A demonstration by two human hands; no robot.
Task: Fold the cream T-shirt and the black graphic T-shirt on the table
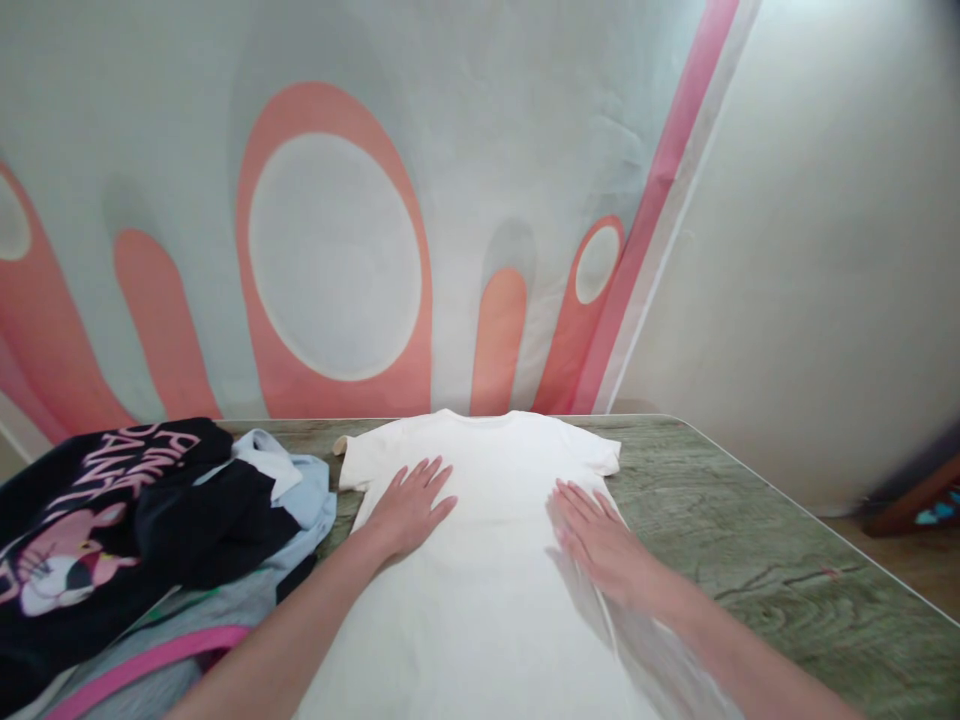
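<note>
A white short-sleeved T-shirt lies spread on the wooden table, its neckline at the far edge and its sleeves out to both sides. My left hand rests flat on the upper left of the shirt, fingers spread and pointing away from me. On the other side, my right hand is at the shirt's right edge below the sleeve, fingers extended and slightly blurred. Neither hand grips anything. The shirt's lower end runs out of view at the bottom.
A heap of clothes lies on the left of the table, with a black printed garment, a light blue collared one and a pink strip. Wood-grain tabletop shows at right. A patterned wall rises behind the far edge.
</note>
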